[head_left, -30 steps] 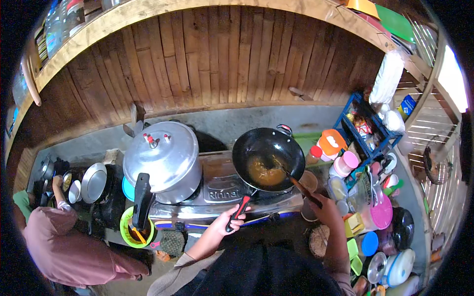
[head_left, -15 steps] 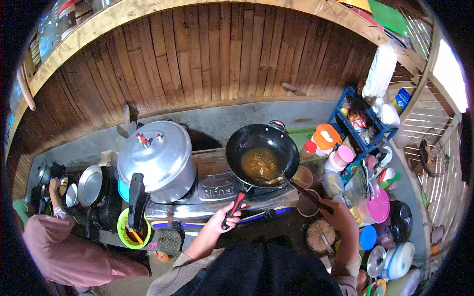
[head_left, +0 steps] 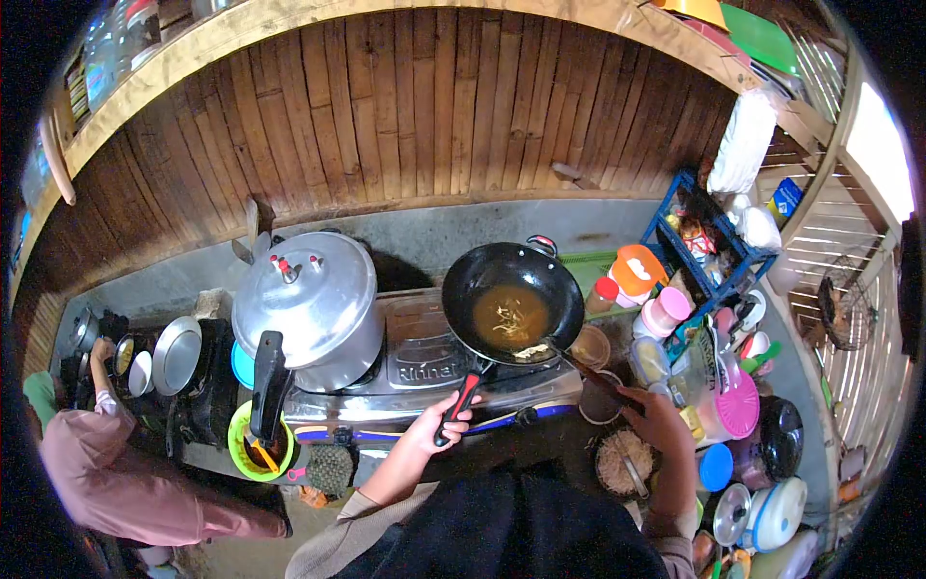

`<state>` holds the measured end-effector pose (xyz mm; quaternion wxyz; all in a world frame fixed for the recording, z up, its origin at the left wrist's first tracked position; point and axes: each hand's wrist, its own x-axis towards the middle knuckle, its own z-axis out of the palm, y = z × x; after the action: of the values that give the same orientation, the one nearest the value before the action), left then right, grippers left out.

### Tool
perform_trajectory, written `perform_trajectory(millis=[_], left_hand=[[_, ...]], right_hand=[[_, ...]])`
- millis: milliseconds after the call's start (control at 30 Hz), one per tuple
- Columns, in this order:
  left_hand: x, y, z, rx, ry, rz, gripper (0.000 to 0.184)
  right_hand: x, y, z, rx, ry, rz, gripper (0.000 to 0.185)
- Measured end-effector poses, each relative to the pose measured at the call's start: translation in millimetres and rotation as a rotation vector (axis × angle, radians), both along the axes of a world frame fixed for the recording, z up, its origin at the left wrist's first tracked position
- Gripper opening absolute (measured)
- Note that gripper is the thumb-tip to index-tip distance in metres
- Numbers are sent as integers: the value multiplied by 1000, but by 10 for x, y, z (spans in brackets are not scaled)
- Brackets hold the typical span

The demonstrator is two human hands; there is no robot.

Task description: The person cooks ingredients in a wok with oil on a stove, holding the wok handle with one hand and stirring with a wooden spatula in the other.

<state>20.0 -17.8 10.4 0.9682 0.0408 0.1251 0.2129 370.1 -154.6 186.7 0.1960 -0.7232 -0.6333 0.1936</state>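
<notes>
A black wok (head_left: 470, 275) sits on the right side of the stove (head_left: 424, 349). Brown oil pools in its bottom, with thin pale strips of food (head_left: 509, 318) floating in it. My left hand (head_left: 440, 427) is closed around the wok's red and black handle (head_left: 461, 405). On the right, my right hand (head_left: 660, 419) grips the dark handle of a spatula (head_left: 596, 382). The spatula's tip reaches over the wok's near right side, where a small clump of strips (head_left: 532, 353) lies against the wall. The blade itself is hard to make out.
A large pressure cooker (head_left: 309, 299) stands on the stove's left side, its handle pointing toward me. Below it is a green bowl (head_left: 241, 446). Jars, a pink-lidded container (head_left: 737, 405) and a blue rack (head_left: 709, 241) crowd the right. Another person (head_left: 145, 473) works at far left.
Fewer strips float in the oil, and a pale clump now shows at the wok's near right side. My right hand and spatula have shifted slightly; my left hand keeps its hold.
</notes>
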Motion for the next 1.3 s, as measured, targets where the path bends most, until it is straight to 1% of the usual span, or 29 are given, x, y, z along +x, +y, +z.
perform_trajectory(millis=[100, 200, 267, 300, 367, 400, 467, 600, 767, 833, 867, 1000, 1067, 1100, 1167, 1300], left_hand=[[7, -10, -8, -8, -5, 5, 43], [11, -27, -14, -20, -3, 18, 43], [17, -20, -19, -41, 12, 6, 44], [16, -18, -19, -39, 12, 9, 44], [14, -24, -23, -25, -14, 4, 43], [15, -25, -24, -24, -14, 5, 43], [16, -28, -29, -19, -26, 5, 44], [18, -50, 5, -25, -8, 20, 44], [17, -34, -17, -30, 12, 8, 44], [21, -38, -29, -30, 7, 7, 44], [23, -37, -23, -30, 2, 8, 44], [19, -47, 11, -8, 12, 21, 43], [19, -41, 14, 0, 18, 16, 43], [18, -39, 11, 0, 17, 16, 43], [15, -36, -2, -7, 21, 9, 43], [26, -32, -42, -13, 10, -4, 43]], right_hand=[[-16, 59, -14, 16, 7, 27, 38], [-104, 178, 23, -22, 42, 1, 38], [-132, 255, -9, 39, 42, 42, 36], [-118, 306, -81, 41, 42, 45, 36], [-72, 452, -336, 174, 136, 156, 37], [-62, 545, -467, 175, 136, 157, 37], [-85, 719, -707, 167, 87, 131, 39], [-331, 1018, -791, 225, 148, 108, 41], [-386, 1271, -972, 296, 44, -54, 39], [-312, 1312, -1087, 293, 3, -69, 39], [-297, 1300, -1070, 289, -37, -81, 40], [-202, 1043, -924, 282, -30, -90, 36], [-112, 891, -825, 132, 37, -102, 38], [-66, 800, -768, 132, 35, -101, 38], [7, 618, -624, 178, 68, 6, 42], [-3, 267, -186, 195, 11, 13, 39]])
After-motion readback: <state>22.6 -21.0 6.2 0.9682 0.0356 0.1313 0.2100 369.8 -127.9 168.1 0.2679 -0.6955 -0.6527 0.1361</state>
